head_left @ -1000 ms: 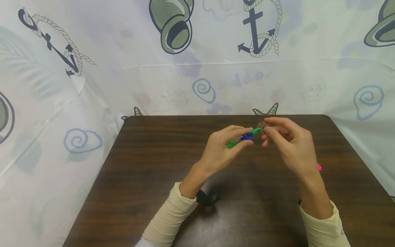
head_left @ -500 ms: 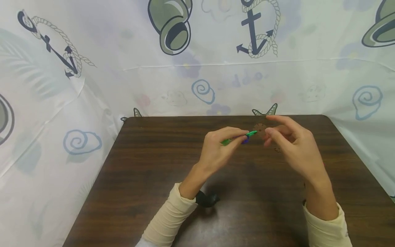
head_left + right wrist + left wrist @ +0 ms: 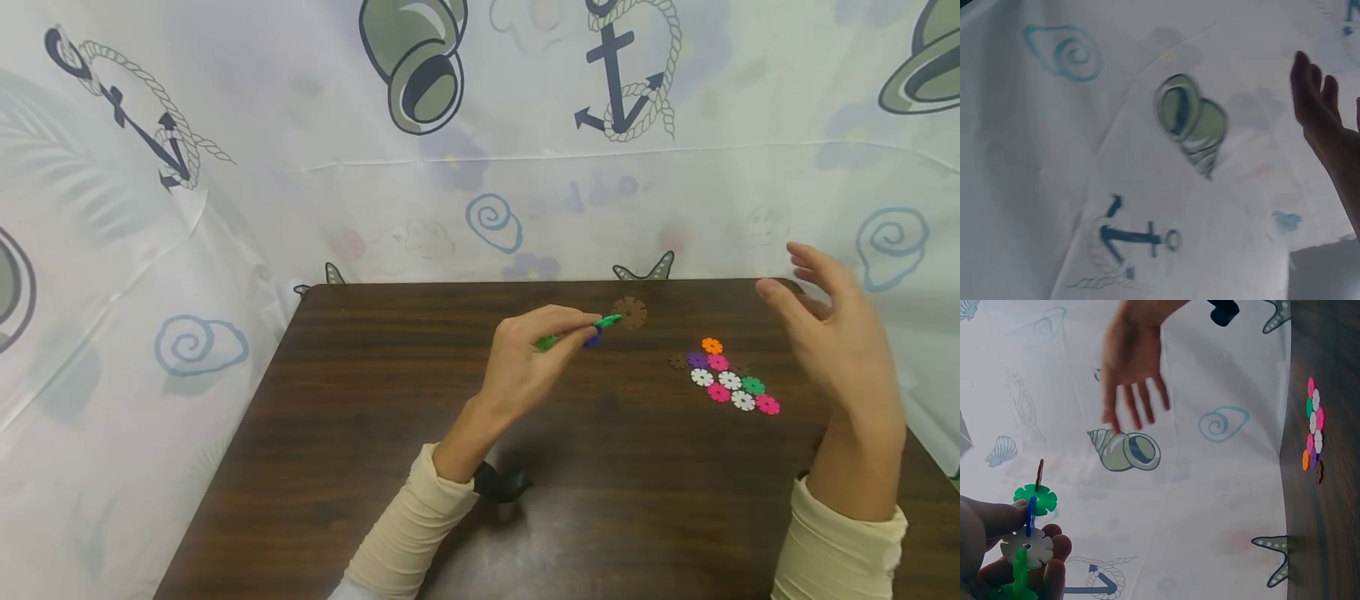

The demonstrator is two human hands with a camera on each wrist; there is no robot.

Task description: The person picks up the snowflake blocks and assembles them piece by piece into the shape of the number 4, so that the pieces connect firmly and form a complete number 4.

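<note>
My left hand [image 3: 525, 350] pinches a small chain of slotted plastic discs between thumb and fingers. In the left wrist view the chain shows a green disc [image 3: 1020, 572], a white disc [image 3: 1027, 548], a blue disc [image 3: 1030, 512], another green disc [image 3: 1044, 499] and a brown disc [image 3: 1039, 475] at its far end. Seen from the head, that brown disc [image 3: 630, 313] faces the camera beyond my fingertips. My right hand [image 3: 836, 333] is raised over the table's right side, fingers spread and holding nothing; it also shows in the left wrist view, palm and fingers [image 3: 1135, 369] blurred.
Several loose discs, among them an orange disc [image 3: 712, 345], a pink disc [image 3: 767, 404] and a green disc [image 3: 753, 385], lie clustered on the dark wooden table [image 3: 360, 433], right of centre. A printed white cloth [image 3: 375, 208] hangs behind. A black device [image 3: 502, 483] sits at my left wrist.
My right hand has let go of the brown disc and swung away to the right, uncovering the loose discs. My left hand has shifted slightly left and keeps the chain.
</note>
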